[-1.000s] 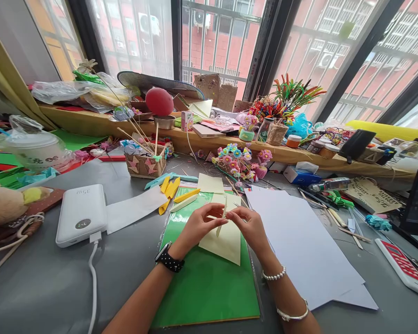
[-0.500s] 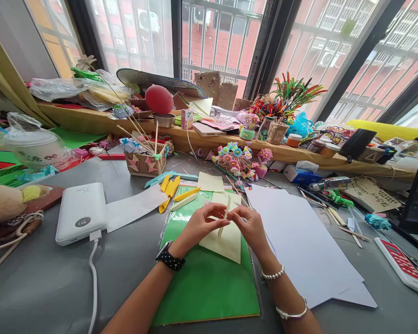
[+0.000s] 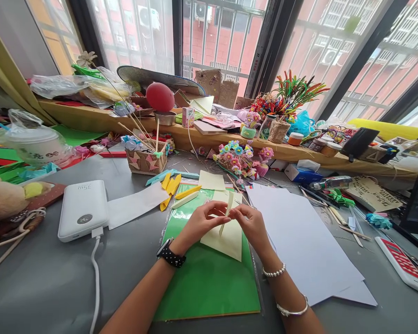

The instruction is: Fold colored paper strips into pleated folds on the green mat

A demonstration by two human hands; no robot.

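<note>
Between my two hands stands a narrow folded strip of pale yellow paper, tilted slightly. My left hand pinches it from the left, thumb and fingertips together. From the right, my right hand pinches the same strip, its fingertips close to the left ones. Beneath the hands, pale yellow paper sheets lie on a green pad in a clear sleeve. Folded yellow paper strips, a pale folded strip and light blue strips rest at the pad's far left corner.
A white power bank with a cable and a white paper piece lie to the left. White sheets spread at the right, near a calculator. Behind stand a cardboard box of sticks and a flower bunch.
The strip stays pinched between both hands, its angle shifted very slightly. The hands hold nearly the same pose, and the whole view has moved a little.
</note>
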